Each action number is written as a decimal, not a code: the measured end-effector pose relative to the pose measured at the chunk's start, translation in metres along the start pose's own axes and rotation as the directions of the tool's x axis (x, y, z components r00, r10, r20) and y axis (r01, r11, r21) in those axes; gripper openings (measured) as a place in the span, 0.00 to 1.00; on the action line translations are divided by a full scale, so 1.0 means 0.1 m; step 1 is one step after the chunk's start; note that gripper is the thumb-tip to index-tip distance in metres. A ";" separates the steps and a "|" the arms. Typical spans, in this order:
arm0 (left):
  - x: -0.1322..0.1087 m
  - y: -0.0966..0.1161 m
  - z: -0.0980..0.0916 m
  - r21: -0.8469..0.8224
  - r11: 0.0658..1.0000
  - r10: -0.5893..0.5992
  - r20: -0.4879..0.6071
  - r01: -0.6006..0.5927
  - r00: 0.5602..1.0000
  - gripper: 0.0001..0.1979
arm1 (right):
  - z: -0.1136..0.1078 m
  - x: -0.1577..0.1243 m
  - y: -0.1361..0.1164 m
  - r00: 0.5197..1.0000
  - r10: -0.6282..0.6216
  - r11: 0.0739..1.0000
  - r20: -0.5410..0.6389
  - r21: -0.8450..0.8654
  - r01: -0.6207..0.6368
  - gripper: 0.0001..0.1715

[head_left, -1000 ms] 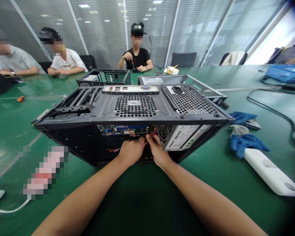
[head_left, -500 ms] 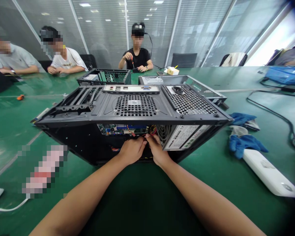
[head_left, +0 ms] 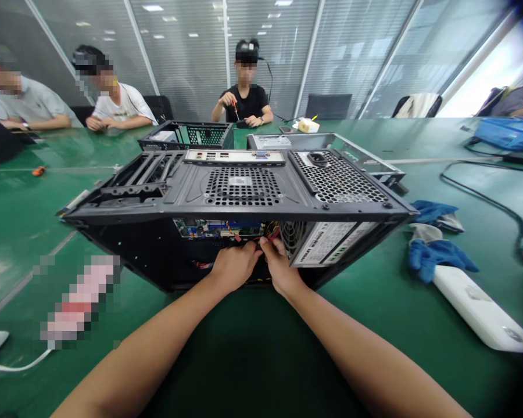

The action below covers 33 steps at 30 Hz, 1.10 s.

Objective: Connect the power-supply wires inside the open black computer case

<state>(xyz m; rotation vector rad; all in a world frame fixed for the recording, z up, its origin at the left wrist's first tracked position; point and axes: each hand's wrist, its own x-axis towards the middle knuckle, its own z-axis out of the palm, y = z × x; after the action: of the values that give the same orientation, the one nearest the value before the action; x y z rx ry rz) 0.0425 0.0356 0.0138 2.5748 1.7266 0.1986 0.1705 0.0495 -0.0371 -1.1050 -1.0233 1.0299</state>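
Observation:
A black computer case (head_left: 178,197) lies on the green table with its vented rear panel facing up and its open side toward me. Inside it are a motherboard (head_left: 200,228) and, at the right, a power supply (head_left: 326,244) with a fan and a white label. My left hand (head_left: 235,266) and my right hand (head_left: 279,264) meet in the opening, left of the power supply, both with closed fingers. Red and yellow wires (head_left: 271,227) run just behind the fingertips. What the fingers pinch is too small and hidden to name.
Blue gloves (head_left: 438,255) and a long white device (head_left: 479,307) lie at the right, near a black cable (head_left: 488,188). Two more case frames (head_left: 209,134) stand behind. A power strip lies at left. Several people sit around the table; one holds a screwdriver (head_left: 236,109).
The whole view has shifted very slightly. Both hands stay at the same spot inside the case, with nearly the same finger pose.

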 end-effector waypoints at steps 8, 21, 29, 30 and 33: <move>0.00 -0.04 0.00 -0.135 0.990 0.036 -0.015 -0.037 0.999 0.19 | -0.01 0.00 0.03 1.000 -0.016 1.000 0.013 -0.013 0.017 0.17; 0.04 -0.05 0.05 -0.103 0.994 0.050 0.027 -0.047 0.998 0.18 | 0.00 0.00 -0.03 0.999 0.048 0.998 0.022 0.043 -0.049 0.20; 0.03 -0.05 0.04 -0.014 1.000 0.022 0.038 -0.022 0.999 0.16 | 0.02 -0.01 -0.06 0.999 0.048 0.996 0.019 0.071 -0.049 0.21; 0.03 -0.05 0.03 -0.004 1.000 0.017 0.037 -0.017 0.999 0.16 | 0.02 -0.01 -0.07 0.999 0.049 0.996 0.017 0.075 -0.050 0.21; 0.02 -0.04 0.02 0.004 1.000 0.013 0.033 -0.013 0.999 0.17 | 0.03 -0.01 -0.08 0.998 0.056 0.994 0.009 0.089 -0.057 0.21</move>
<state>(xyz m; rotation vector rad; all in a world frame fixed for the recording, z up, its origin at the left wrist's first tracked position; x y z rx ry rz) 0.0400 0.0387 0.0118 2.5775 1.7019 0.1531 0.1683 0.0482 -0.0286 -1.0633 -0.9466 1.1144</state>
